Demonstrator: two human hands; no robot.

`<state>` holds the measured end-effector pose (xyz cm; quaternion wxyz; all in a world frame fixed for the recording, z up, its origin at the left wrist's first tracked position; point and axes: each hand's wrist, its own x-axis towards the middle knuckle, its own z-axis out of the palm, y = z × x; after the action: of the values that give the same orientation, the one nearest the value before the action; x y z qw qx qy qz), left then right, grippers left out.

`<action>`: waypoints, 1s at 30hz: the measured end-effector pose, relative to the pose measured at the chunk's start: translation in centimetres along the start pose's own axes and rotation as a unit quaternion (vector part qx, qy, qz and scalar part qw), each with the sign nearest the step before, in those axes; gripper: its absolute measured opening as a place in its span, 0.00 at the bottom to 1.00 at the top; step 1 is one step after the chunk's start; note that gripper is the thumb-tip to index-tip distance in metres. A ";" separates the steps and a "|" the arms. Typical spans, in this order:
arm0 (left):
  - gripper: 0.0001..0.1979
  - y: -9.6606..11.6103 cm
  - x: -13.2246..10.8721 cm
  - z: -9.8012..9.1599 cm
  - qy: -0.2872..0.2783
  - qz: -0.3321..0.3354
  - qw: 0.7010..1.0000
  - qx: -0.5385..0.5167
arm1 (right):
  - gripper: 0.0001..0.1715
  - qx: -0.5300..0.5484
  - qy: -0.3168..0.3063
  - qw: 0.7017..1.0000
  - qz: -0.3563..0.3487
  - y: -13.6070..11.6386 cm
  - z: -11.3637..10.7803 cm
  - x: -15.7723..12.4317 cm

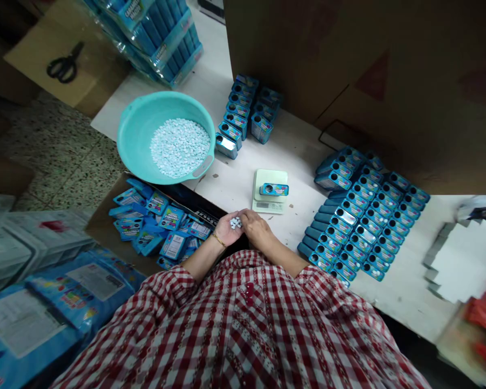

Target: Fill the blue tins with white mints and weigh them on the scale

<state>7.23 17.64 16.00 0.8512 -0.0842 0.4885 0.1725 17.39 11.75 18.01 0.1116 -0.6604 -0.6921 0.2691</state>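
A small heap of white candies (235,222) rests in the palm of my left hand (225,231), which is cupped around it. Curled fingers of my right hand (257,227) touch the side of this heap; what they pinch, if anything, is hidden. Just beyond both hands, a blue candy tin (274,189) with an opening at one end of its top sits on a pale kitchen scale (271,207). Up to the left, a turquoise basin (135,138) contains many more of the white candies.
Rows of blue tins (348,216) stand at the right, and a smaller group (235,116) stands behind the scale. An open carton of blue tins (172,219) is below the basin. Wrapped packs (162,43) and scissors (65,65) lie farther back. A large cardboard box (368,81) borders the table.
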 end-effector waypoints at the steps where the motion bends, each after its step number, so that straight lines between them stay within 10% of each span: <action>1: 0.14 0.0 0.0 0.3 0.002 0.000 1.000 0.001 | 0.16 -0.013 -0.002 1.000 0.005 0.1 -0.1 -0.1; 15: 0.13 1.2 1.0 5.5 -0.103 0.036 0.994 0.000 | 0.14 -0.018 0.134 0.988 0.075 6.0 -6.6 2.0; 26: 0.13 1.4 0.6 2.7 -0.091 0.029 0.995 -0.008 | 0.14 0.082 0.246 0.965 0.047 6.8 -6.1 -0.2; 30: 0.15 0.2 0.1 0.6 -0.080 -0.014 0.997 0.005 | 0.15 0.024 0.135 0.990 -0.027 2.9 -2.9 -2.1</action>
<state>7.67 18.06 16.25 0.8903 -0.0725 0.4184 0.1646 21.58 10.33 19.35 0.2265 -0.6691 -0.6816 0.1910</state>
